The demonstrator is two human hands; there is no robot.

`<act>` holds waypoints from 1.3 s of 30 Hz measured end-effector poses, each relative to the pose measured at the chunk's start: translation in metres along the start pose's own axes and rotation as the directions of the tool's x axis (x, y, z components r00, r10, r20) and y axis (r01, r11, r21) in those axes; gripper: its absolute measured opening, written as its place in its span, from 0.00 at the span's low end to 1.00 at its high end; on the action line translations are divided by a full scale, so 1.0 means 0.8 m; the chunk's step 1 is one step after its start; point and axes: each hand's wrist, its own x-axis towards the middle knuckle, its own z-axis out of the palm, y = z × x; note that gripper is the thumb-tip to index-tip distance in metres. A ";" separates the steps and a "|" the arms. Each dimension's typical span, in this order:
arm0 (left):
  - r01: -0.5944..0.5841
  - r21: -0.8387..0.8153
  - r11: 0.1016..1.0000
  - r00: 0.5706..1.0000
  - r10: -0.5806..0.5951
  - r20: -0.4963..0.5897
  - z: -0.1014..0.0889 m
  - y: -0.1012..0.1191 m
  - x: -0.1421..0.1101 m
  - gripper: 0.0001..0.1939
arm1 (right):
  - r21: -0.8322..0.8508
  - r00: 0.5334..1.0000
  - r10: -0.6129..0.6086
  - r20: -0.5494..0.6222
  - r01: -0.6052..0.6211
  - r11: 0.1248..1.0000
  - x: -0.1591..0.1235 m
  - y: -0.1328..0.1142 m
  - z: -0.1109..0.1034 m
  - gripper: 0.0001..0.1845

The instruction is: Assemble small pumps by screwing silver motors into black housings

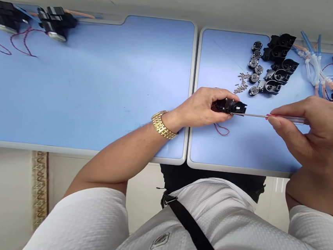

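While the black part (pixel 231 105) sits over the right table (pixel 211 151), pinched in the grip of the left hand (pixel 199 107), its long axis runs roughly sideways, notched end pointing right. Further off, the right hand (pixel 327 132) grips a screwdriver (pixel 266 116), shaft about parallel, tip at the part's near edge.
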 end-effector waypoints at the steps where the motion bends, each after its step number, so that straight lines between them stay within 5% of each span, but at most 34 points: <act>1: -0.001 -0.002 1.000 1.000 0.001 -0.001 0.000 0.000 0.000 0.21 | -0.032 0.999 -0.040 -0.028 0.039 0.999 0.000 0.004 0.003 0.15; 6: -0.009 -0.003 1.000 1.000 0.009 -0.003 -0.001 -0.001 -0.001 0.20 | -0.060 0.996 -0.065 -0.060 0.061 0.996 0.002 0.010 0.009 0.23; 11: 0.003 0.026 1.000 1.000 -0.003 -0.004 -0.002 0.001 -0.001 0.20 | 0.149 0.999 0.032 0.017 -0.034 0.988 -0.002 -0.001 0.006 0.08; 15: 0.014 0.033 0.999 1.000 -0.014 0.002 -0.002 0.002 0.000 0.20 | 0.242 0.998 0.059 0.018 -0.062 0.968 -0.004 -0.002 0.009 0.09; 18: 0.013 0.029 1.000 1.000 -0.013 0.004 -0.001 0.003 0.000 0.21 | 0.130 0.997 -0.011 -0.075 0.021 0.991 0.000 0.002 0.016 0.06; 21: 0.007 0.029 1.000 1.000 -0.007 0.003 -0.001 0.004 0.000 0.20 | -0.009 0.981 -0.083 -0.174 0.083 0.997 0.005 0.009 0.022 0.20; 25: 0.008 0.036 0.999 1.000 -0.008 0.007 -0.002 0.004 -0.001 0.20 | -0.076 0.973 -0.120 -0.195 0.107 0.991 0.005 0.013 0.023 0.27; 31: 0.029 0.027 0.999 1.000 -0.030 0.005 -0.001 0.004 0.000 0.21 | 0.133 0.999 0.039 -0.009 -0.038 0.990 -0.001 -0.003 0.010 0.11; 39: 0.044 0.008 0.999 0.999 -0.044 0.002 -0.001 0.003 0.000 0.21 | 0.078 0.997 -0.021 -0.069 0.027 0.997 0.003 -0.001 0.015 0.07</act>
